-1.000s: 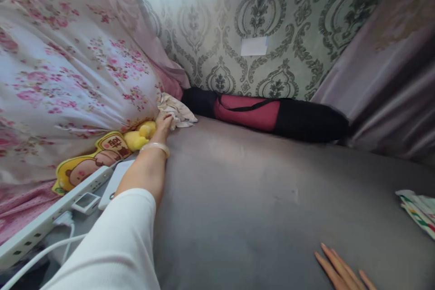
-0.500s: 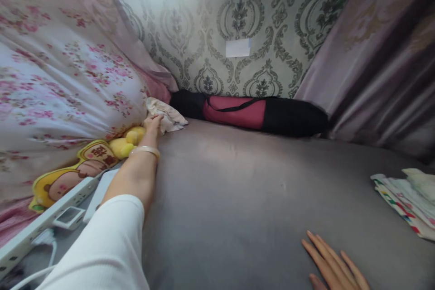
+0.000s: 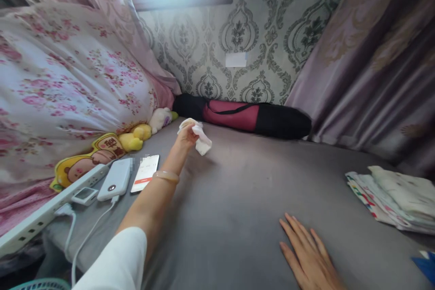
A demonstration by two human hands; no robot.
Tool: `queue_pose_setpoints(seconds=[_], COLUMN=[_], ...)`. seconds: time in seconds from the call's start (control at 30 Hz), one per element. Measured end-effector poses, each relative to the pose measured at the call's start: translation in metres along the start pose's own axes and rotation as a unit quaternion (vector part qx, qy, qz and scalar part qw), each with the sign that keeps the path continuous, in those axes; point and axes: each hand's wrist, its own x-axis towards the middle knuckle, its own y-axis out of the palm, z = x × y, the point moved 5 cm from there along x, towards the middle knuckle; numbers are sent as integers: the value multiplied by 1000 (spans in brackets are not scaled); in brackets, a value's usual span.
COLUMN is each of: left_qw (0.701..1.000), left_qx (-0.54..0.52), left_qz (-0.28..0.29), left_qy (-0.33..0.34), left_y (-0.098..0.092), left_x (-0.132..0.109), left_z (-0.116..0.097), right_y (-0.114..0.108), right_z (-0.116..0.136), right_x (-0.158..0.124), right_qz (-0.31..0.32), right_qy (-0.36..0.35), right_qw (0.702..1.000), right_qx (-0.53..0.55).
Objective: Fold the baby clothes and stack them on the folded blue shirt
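Observation:
My left hand [image 3: 187, 137] is closed on a small, crumpled, pale cloth [image 3: 203, 140], whose loose end hangs down on the right. Hand and cloth are over the far left part of the grey sheet [image 3: 234, 199], and a shadow falls beneath them. What kind of cloth it is, I cannot make out. My right hand [image 3: 307, 253] rests palm down on the sheet near the front, fingers stretched out and holding nothing. Off to its right lies a stack of folded cloths [image 3: 394, 197].
Along the wall lies a long black and red bag [image 3: 234, 115]. To the left are a phone [image 3: 145, 173], a white power bank [image 3: 115, 179] with a cable, a power strip [image 3: 50, 210] and plush toys [image 3: 136, 138] beside a floral cover [image 3: 78, 72]. Curtains [image 3: 356, 63] hang at right.
My left hand has lifted the cloth away from the plush toys, to the right, uncovering a white toy and the phone. My right hand still lies flat. The view has shifted somewhat.

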Motion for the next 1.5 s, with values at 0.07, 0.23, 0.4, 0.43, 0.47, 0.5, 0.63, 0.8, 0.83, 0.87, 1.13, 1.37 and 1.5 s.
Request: queue_pose_setpoints(seconds=[0.07, 0.23, 0.4, 0.43, 0.47, 0.5, 0.63, 0.8, 0.83, 0.87, 1.13, 1.37, 1.5], left_qw=[999, 993, 989, 989, 990, 990, 991, 983, 981, 978, 960, 942, 918], left_qx=[-21, -68, -98, -95, -91, -85, -62, -51, -45, -37, 22, 72, 182], left_qz=[32, 78, 34, 26, 21, 22, 70, 154, 173, 193, 278, 314, 329], left_qy=[-31, -51, -102, -107, -110, -110, -99, -85, -80, -75, -20, -91, -127], left_y=[11, 27, 29, 29, 30, 30, 34, 47, 50, 54, 63, 54, 47], left_x=[-20, -57, -74, -78, -81, -85, -107, -149, -158, -168, -202, -193, -189], left_z=[18, 47, 67, 70, 73, 75, 81, 81, 79, 78, 56, 45, 48], right_y=[-8, -44, -68, -68, -67, -65, -49, -22, -18, -14, -32, -62, -62], right_z=[0, 6, 40, 48, 55, 60, 74, 84, 88, 92, 81, 45, 32], right_x=[5, 32, 68, 74, 81, 88, 119, 151, 154, 157, 153, 139, 132], right_qz=[18, 43, 59, 60, 60, 57, 30, 15, 13, 9, -16, -2, 11], right_qy=[5, 8, -22, -32, -40, -48, -60, -27, -31, -38, -37, 91, 147], right_qw=[1000, 992, 978, 975, 973, 970, 953, 926, 919, 911, 850, 760, 697], right_qx=[19, 116, 201, 210, 219, 231, 297, 376, 393, 411, 526, 643, 702])
